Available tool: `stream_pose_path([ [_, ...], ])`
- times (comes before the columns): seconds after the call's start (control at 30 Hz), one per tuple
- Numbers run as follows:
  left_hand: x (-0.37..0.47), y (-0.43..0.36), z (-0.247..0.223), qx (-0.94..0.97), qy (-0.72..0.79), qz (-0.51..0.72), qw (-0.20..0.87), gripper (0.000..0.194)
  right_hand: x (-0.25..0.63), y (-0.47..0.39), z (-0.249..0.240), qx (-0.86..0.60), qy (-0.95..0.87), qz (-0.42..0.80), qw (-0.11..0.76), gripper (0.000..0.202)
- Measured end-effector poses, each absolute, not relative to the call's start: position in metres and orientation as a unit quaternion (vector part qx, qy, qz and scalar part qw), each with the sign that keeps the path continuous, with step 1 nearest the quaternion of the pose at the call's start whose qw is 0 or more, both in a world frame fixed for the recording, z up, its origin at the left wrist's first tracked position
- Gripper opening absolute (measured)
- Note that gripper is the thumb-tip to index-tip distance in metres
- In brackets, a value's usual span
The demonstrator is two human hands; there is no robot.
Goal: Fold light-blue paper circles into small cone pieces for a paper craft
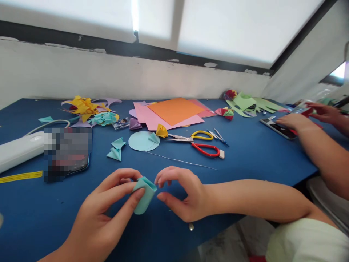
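Between the thumb and fingers of my left hand [100, 211] is a folded piece of light-blue paper [145, 198], bent into a small pocket with an opening at its top. My right hand [182, 193] hovers just right of the paper, thumb and fingers curved apart with a gap between them. Beyond my hands lie light-blue paper circles [140, 141], with a small folded blue piece [154, 138] on them. Scissors [191, 140] with one yellow and one red handle rest behind my right hand. A thin thread [177, 159] stretches across the table in front of them.
Orange paper [174, 111] tops a stack of pink sheets at the back. Left are a phone [79, 165], a white device [21, 149] and yellow and blue paper pieces [84, 108]. On the right a co-worker's forearm [316, 145] reaches over another phone [283, 131].
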State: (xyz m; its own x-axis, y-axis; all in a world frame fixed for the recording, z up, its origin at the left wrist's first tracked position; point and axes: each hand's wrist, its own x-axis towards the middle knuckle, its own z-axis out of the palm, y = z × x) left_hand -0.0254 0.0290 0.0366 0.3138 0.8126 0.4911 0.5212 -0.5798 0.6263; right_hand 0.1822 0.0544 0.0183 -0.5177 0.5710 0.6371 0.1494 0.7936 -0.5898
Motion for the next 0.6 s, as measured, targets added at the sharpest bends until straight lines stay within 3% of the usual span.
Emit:
stream_pose_path([
  [0.27, -0.0252, 0.0274, 0.0413, 0.797, 0.406, 0.420, 0.154, 0.011, 0.1854, 0.0583, 0.0217, -0.183, -0.858, 0.169, 0.450, 0.016],
  [0.6, -0.0263, 0.0223, 0.0363, 0.844, 0.311, 0.437, -0.003, 0.021, 0.1854, 0.0562, 0.0219, -0.184, -0.870, 0.099, 0.446, 0.014],
])
